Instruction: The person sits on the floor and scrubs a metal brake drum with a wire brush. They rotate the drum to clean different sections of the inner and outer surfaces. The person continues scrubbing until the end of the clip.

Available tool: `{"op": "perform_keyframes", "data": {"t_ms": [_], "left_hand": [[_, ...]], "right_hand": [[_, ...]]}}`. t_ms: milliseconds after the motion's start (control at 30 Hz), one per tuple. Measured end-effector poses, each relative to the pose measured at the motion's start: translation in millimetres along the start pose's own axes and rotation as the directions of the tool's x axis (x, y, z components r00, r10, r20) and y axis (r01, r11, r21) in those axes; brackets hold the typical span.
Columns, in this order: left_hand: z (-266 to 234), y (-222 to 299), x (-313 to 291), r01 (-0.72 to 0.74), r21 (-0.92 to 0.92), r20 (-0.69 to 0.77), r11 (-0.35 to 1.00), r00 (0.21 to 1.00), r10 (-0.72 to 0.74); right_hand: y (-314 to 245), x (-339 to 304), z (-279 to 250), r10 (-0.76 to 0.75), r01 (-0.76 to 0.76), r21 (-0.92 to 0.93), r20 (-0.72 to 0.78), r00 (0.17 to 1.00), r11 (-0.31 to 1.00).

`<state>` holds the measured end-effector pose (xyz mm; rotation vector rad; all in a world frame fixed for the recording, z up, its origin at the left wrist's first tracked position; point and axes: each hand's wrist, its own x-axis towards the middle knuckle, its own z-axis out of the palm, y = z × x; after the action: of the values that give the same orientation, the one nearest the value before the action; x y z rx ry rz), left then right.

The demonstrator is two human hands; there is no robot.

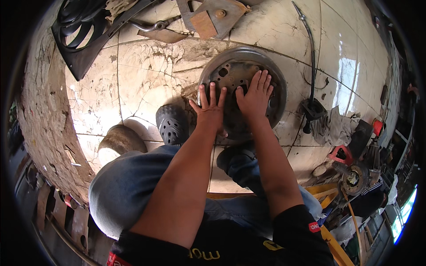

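Note:
A round dark metal plate (230,78) with a raised rim and several holes, resembling a brake backing plate, lies on the tiled floor in front of me. My left hand (210,111) rests at its left side with the fingers spread apart. Flat on the right part of the plate lies my right hand (256,98), fingers stretched out and pointing away from me. Neither hand grips anything. Both palms and forearms cover part of the plate's middle and near edge.
A black lever with a long rod (312,60) lies to the right, near grey rags (336,126). A rounded brownish object (122,141) stands left of my grey clog (172,125). Farther off are metal brackets (217,17) and a black panel (82,48). A red stand (341,154) and a small wheel (355,178) crowd the right.

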<state>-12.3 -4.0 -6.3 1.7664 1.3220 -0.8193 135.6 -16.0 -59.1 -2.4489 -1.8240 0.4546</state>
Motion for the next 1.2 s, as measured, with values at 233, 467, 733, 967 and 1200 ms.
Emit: {"op": "perform_keyframes", "data": {"t_ms": [233, 467, 733, 967, 1200], "left_hand": [[-3.3, 0.1, -0.3, 0.008, -0.01, 0.008, 1.0, 1.0, -0.008], [-1.1, 2.1, 2.5, -0.002, 0.038, 0.013, 0.999, 1.0, 0.002], [0.2, -0.9, -0.7, 0.013, 0.011, 0.02, 1.0, 1.0, -0.014], [-1.3, 0.0, 2.2, -0.003, 0.005, 0.02, 1.0, 1.0, 0.003], [-1.1, -0.1, 0.0, 0.0, 0.015, 0.014, 1.0, 1.0, 0.0]], "right_hand": [[13.9, -41.2, -1.6, -0.098, 0.101, -0.022, 0.108, 0.989, 0.995], [10.2, -1.4, 4.1, -0.065, 0.065, 0.007, 0.008, 0.998, 0.998], [3.6, -35.9, 3.4, -0.043, 0.043, -0.011, -0.01, 0.999, 0.999], [14.2, -16.4, 5.5, -0.061, 0.061, -0.002, -0.02, 0.998, 0.998], [12.9, -25.4, 3.3, -0.076, 0.076, 0.001, -0.072, 0.995, 0.997]]}}
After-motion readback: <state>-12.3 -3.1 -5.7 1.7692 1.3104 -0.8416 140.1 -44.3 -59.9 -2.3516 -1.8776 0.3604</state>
